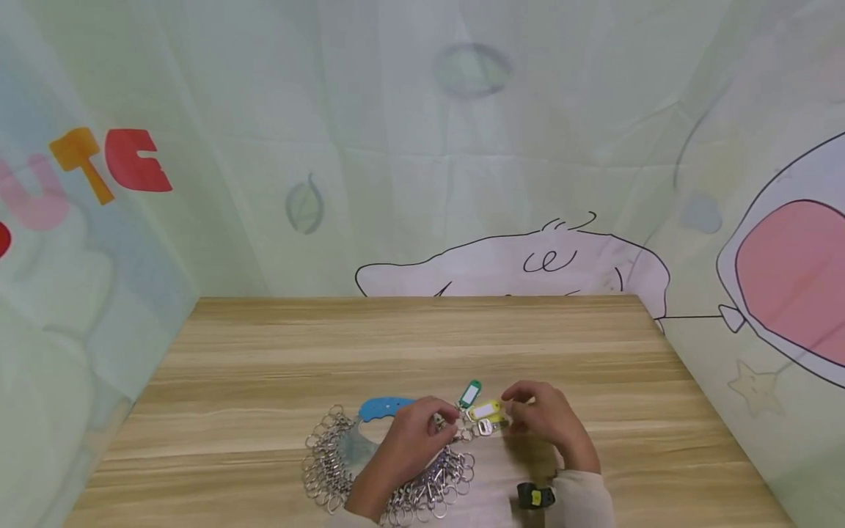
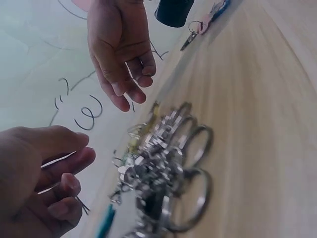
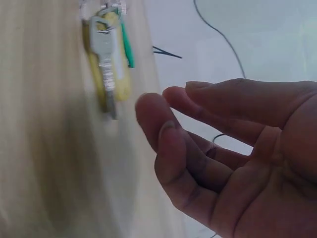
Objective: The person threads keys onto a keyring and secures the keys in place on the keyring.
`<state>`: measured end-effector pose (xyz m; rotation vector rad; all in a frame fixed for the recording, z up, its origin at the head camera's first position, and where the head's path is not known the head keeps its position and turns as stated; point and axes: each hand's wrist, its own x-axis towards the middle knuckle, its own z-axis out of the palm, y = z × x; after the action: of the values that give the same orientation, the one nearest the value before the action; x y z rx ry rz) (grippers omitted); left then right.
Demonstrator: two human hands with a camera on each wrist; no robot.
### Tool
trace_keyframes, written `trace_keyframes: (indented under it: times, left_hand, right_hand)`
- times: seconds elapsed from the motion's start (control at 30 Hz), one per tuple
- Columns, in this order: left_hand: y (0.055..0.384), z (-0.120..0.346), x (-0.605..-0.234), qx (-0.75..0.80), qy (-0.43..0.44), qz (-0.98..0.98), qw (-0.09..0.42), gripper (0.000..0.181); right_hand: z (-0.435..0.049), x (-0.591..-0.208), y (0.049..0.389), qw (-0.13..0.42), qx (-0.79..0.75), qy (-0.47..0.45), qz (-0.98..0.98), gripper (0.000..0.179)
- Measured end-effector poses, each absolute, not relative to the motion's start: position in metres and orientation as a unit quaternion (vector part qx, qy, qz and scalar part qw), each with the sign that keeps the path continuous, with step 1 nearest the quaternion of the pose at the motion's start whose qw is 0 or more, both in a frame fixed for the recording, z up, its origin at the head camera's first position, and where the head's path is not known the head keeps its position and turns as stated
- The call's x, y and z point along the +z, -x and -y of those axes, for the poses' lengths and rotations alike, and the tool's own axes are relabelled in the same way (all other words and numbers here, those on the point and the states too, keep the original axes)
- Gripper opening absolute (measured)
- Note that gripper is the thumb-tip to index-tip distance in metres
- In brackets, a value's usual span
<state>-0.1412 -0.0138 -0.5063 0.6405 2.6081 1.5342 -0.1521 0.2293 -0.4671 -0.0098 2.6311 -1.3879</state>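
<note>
My left hand [image 1: 419, 436] hovers over a large bunch of metal rings and clasps [image 1: 432, 488], its fingers loosely bent with nothing between them. A blue curved piece [image 1: 386, 407] shows behind that hand, at the top of the bunch. Just right of its fingertips, a green key tag [image 1: 470, 394] and a yellow key tag [image 1: 485, 410] lie on the table. A silver key [image 3: 105, 59] rests along the yellow tag in the right wrist view. My right hand [image 1: 544, 416] is beside the yellow tag, fingers bent and apart from it, holding nothing.
The wooden table [image 1: 264, 345] ends at a printed cloth backdrop [image 1: 396, 183]. A black device [image 1: 535, 496] is at the right wrist. In the left wrist view, a small ring with a pinkish piece [image 2: 210, 20] lies farther along the table.
</note>
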Motion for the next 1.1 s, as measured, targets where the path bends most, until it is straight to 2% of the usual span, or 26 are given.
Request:
trace_keyframes:
  times: [0.37, 0.5, 0.67, 1.1]
  left_hand:
    - [0.134, 0.011, -0.487, 0.459, -0.246, -0.854, -0.009, 0.007]
    - [0.132, 0.009, -0.481, 0.406, -0.268, -0.873, -0.027, 0.006]
    - [0.129, 0.004, -0.478, 0.321, -0.295, -0.899, -0.024, 0.008]
    - [0.119, -0.011, -0.495, 0.196, -0.309, -0.931, -0.011, 0.013]
  right_hand:
    - [-0.232, -0.439, 0.145, 0.013, -0.485, 0.034, -0.874, 0.013]
    - [-0.232, -0.430, 0.142, -0.003, -0.478, 0.048, -0.877, 0.014]
    - [-0.233, -0.422, 0.138, -0.023, -0.466, 0.067, -0.882, 0.014]
    - [-0.229, -0.412, 0.131, -0.024, -0.461, 0.083, -0.883, 0.014]
